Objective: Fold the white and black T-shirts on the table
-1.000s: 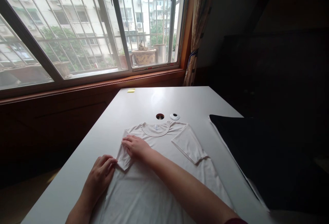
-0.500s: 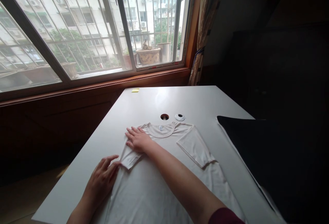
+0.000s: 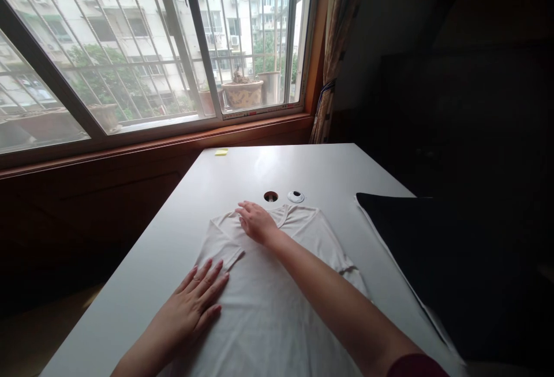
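Note:
A white short-sleeved T-shirt lies spread on the white table, its neckline toward the window. My left hand rests flat on the shirt's left edge, just below the left sleeve, with its fingers spread. At the neckline, my right hand is over the left part of the collar, its fingers stretched out and partly bent. That hand and forearm hide much of the collar and the middle of the shirt. The left sleeve is folded inward onto the body of the shirt.
The table has a round cable hole with its white cover beside it. A yellow sticky note lies at the far left corner. Something black and flat covers the right side. Beyond stands a barred window with a curtain.
My right hand has moved right from the left sleeve to the collar. My left hand has moved from the sleeve's edge to lie flat on the shirt. The left sleeve now lies farther inward.

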`<state>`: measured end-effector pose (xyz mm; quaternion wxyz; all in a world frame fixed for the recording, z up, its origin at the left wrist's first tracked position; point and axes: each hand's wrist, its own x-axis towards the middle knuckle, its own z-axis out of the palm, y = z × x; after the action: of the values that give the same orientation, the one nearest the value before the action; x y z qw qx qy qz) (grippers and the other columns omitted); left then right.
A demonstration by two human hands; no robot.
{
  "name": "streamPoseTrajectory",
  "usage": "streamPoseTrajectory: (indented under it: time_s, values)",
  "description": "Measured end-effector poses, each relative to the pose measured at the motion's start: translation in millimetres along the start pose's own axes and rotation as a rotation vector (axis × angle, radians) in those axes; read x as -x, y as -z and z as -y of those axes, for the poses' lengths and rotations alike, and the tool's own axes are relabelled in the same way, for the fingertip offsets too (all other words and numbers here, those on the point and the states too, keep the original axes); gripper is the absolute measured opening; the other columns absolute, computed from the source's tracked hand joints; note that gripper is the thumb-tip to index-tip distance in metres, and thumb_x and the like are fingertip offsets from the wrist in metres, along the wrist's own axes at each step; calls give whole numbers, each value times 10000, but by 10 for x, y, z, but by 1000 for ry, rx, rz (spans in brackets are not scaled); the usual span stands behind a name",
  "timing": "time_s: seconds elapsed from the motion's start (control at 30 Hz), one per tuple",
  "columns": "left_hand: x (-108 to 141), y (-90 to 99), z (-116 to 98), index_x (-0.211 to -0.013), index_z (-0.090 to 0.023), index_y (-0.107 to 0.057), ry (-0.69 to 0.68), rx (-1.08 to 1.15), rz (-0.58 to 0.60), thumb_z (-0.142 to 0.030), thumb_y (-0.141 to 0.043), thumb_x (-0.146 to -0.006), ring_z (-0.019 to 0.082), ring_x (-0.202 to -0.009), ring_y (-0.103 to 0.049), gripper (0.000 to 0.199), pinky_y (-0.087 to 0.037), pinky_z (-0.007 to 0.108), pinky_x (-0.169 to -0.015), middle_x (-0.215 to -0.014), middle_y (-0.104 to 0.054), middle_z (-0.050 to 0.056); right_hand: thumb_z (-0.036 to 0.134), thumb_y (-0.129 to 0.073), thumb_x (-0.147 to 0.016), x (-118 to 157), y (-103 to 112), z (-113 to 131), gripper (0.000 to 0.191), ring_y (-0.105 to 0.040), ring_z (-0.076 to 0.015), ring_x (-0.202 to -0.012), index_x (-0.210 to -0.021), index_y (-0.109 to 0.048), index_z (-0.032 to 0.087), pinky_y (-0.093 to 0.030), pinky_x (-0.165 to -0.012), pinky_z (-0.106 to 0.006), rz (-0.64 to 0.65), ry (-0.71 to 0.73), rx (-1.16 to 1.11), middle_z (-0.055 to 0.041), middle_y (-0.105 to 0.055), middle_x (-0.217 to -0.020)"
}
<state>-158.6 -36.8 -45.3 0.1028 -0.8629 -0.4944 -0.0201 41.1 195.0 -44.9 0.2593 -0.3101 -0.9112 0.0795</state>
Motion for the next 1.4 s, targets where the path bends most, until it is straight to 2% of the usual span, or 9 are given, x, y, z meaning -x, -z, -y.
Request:
streamPoseTrajectory:
  time_s: [0.13, 0.23, 0.37, 0.5, 0.6, 0.7, 0.93, 1.17, 1.4]
  values:
    - [-125, 224, 33, -1634, -393, -187, -17, 103, 60, -538, -502, -1020, 296, -1481, -434, 706, -497, 438, -1129, -1638, -388, -35, 217, -446, -1015, 327, 411, -233, 422, -493, -243, -1406, -1392, -617, 134, -383, -1201, -393, -53, -168, 16, -134, -555, -1511]
    - [-364, 239, 107, -1631, -372, -226, 50, 186, 8, -479, -456, -1052, 230, -1445, -493, 633, -479, 388, -1153, -1634, -410, -22, 220, -381, -1020, 675, 627, -357, 476, -453, -246, -1442, -1443, -576, 118, -372, -1210, -395, -51, -312, 72, -140, -510, -1555]
    - [-792, -67, 194, -1617, -262, -315, 153, 219, -67, -491, -390, -1064, 249, -1519, -374, 603, -393, 443, -1222, -1659, -368, 46, 185, -345, -990, 1161, 740, -463, 561, -363, -290, -1509, -1513, -490, 42, -307, -1244, -431, 96, -439, 186, -178, -417, -1617]
    - [-1152, -397, 246, -1600, -146, -355, 289, 220, 27, -565, -330, -1051, 283, -1558, -276, 692, -284, 493, -1268, -1675, -305, 117, 294, -390, -981, 1493, 754, -511, 653, -272, -335, -1550, -1568, -393, 7, -269, -1254, -485, 264, -579, 241, -186, -297, -1668]
    - [-1281, -481, 279, -1610, -121, -322, 349, 193, 79, -602, -305, -1039, 290, -1580, -199, 746, -196, 514, -1290, -1690, -248, 119, 425, -342, -1011, 1608, 753, -531, 711, -200, -298, -1576, -1606, -324, 37, -202, -1280, -472, 290, -603, 245, -138, -205, -1701]
    - [-1305, -477, 295, -1624, -146, -287, 350, 185, 108, -619, -274, -1038, 279, -1588, -172, 754, -171, 506, -1292, -1700, -216, 96, 480, -282, -1030, 1637, 750, -561, 726, -151, -266, -1589, -1628, -279, 69, -159, -1291, -451, 278, -582, 246, -98, -156, -1714]
    - [-1295, -491, 371, -1627, -176, -284, 387, 170, 102, -607, -280, -1039, 279, -1588, -184, 729, -156, 511, -1287, -1702, -225, 84, 495, -244, -1045, 1486, 695, -693, 720, -165, -275, -1586, -1624, -296, 71, -136, -1290, -446, 248, -484, 256, -112, -183, -1709]
    - [-1288, -529, 633, -1637, -172, -241, 446, 187, 132, -618, -246, -1041, 271, -1597, -144, 745, -123, 519, -1283, -1714, -160, 82, 509, -220, -1051, 1161, 571, -787, 729, -133, -263, -1592, -1624, -287, 63, -87, -1292, -428, 261, -443, 231, -126, -170, -1712]
    - [-1241, -568, 901, -1637, -177, -252, 483, 186, 125, -616, -233, -1039, 268, -1598, -140, 743, -120, 513, -1276, -1716, -181, 87, 519, -247, -1044, 819, 465, -806, 732, -123, -257, -1593, -1630, -277, 82, -68, -1292, -421, 277, -420, 184, -110, -162, -1718]
